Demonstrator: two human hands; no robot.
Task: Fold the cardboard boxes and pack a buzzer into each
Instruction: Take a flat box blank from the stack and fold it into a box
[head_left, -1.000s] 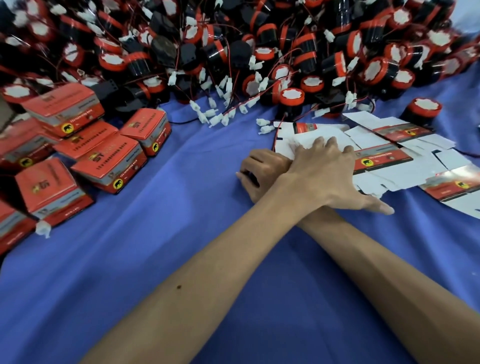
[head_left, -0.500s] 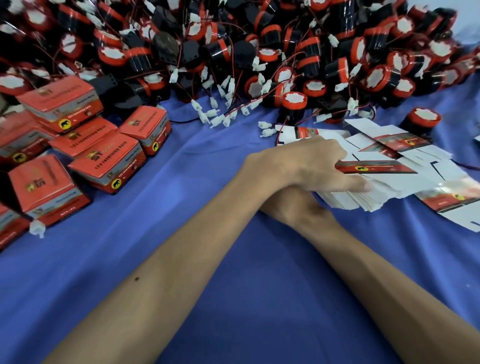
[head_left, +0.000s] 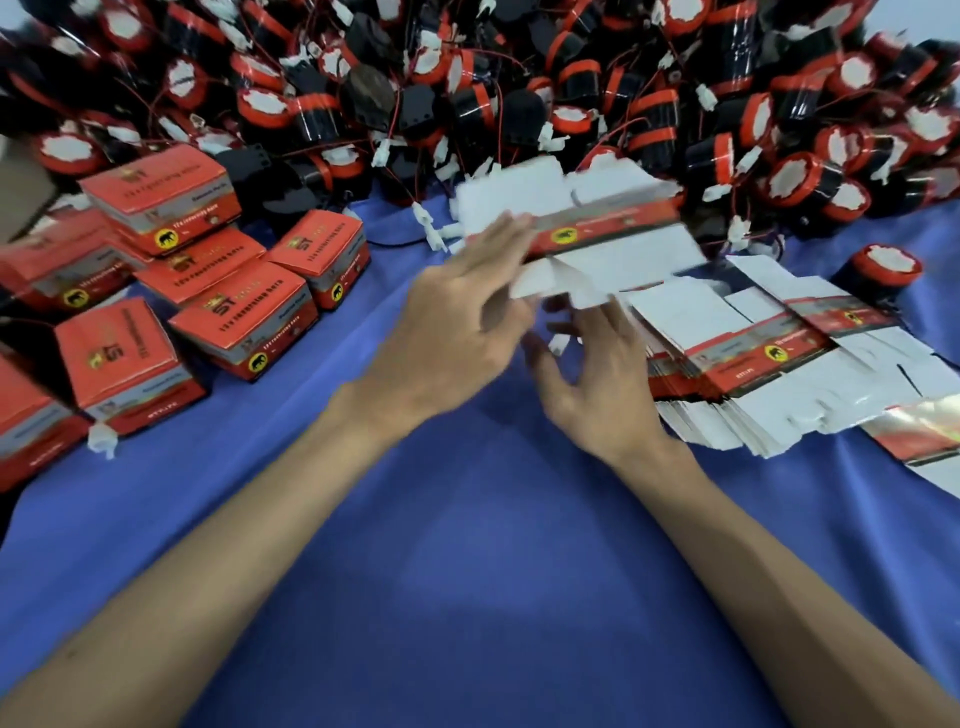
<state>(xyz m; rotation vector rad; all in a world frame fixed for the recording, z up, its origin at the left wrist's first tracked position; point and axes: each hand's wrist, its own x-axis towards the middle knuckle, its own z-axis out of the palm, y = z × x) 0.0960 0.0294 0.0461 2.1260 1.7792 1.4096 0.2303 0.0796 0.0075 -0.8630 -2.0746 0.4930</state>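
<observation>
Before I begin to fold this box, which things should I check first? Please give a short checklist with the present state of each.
1. One flat blank is lifted clear of the stack of blanks: ok.
2. Only a single blank was picked: cannot tell, blurred.
3. Left hand holds the blank's left end: ok.
4. Right hand grips the lower flap: cannot tell, fingers blurred.
5. Buzzers lie close behind the blank, probably within reach: ok.
6. Bare blue cloth in front for folding: ok.
</observation>
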